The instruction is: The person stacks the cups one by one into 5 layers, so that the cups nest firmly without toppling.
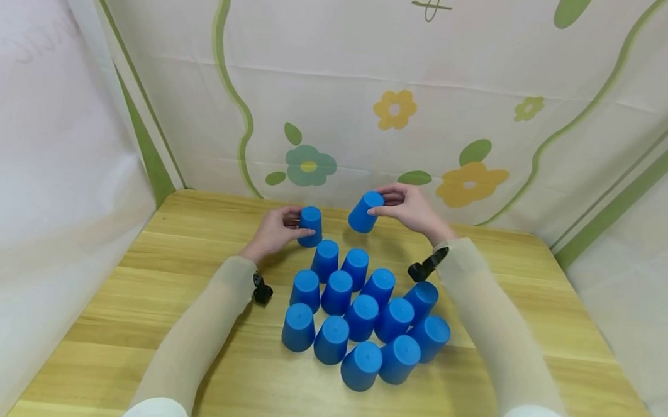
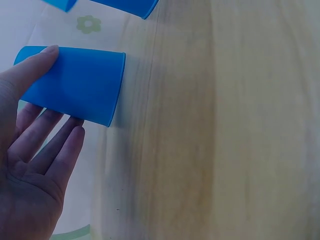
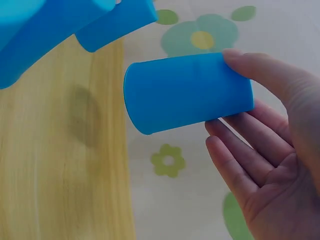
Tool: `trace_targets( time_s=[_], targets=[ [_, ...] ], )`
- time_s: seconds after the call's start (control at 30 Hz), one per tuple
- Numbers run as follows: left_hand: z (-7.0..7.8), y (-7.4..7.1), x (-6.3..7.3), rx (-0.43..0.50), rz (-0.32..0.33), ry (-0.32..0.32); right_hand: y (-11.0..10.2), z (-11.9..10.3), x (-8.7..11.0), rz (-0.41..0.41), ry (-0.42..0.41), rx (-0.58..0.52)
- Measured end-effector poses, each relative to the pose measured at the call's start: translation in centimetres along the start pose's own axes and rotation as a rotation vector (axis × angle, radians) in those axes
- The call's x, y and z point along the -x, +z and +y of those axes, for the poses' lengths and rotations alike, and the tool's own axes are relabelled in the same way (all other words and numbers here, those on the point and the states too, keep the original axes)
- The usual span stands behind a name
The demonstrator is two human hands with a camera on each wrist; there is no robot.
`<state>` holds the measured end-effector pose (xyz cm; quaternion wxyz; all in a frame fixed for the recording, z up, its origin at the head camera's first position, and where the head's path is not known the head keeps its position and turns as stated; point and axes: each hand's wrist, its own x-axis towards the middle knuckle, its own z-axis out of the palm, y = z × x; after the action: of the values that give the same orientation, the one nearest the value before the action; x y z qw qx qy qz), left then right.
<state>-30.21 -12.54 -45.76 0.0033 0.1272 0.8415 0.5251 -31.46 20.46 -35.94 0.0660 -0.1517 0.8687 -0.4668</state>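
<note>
Toward the back of the table, my left hand (image 1: 274,233) pinches an upside-down blue plastic cup (image 1: 310,227) between thumb and fingers. The left wrist view shows the thumb on one side of this cup (image 2: 77,85) and fingertips on the other. My right hand (image 1: 415,209) pinches a second blue cup (image 1: 364,212), which is tilted and held above the tabletop. In the right wrist view this cup (image 3: 187,92) casts a shadow on the wood. Several more blue cups (image 1: 338,292) stand upside down in a close group in front of both hands.
The wooden table (image 1: 251,380) extends on both sides of the cups. A pale curtain (image 1: 328,101) with printed flowers hangs behind its back edge, and white fabric (image 1: 47,156) hangs at the sides. Small black devices (image 1: 428,264) sit on both wrists.
</note>
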Motion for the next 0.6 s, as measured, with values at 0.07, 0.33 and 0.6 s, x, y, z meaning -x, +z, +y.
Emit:
trace_targets(
  time_s=[0.07, 0.33, 0.6],
  targets=[
    [0.0, 0.0, 0.0, 0.001, -0.003, 0.002, 0.8, 0.0, -0.7, -0.014, -0.002, 0.017],
    [0.2, 0.0, 0.1, 0.006, -0.011, 0.000, 3.7, 0.3, -2.4, -0.124, -0.053, 0.105],
    [0.2, 0.1, 0.1, -0.013, -0.001, 0.005, 5.0, -0.6, -2.9, -0.182, -0.070, 0.221]
  ],
)
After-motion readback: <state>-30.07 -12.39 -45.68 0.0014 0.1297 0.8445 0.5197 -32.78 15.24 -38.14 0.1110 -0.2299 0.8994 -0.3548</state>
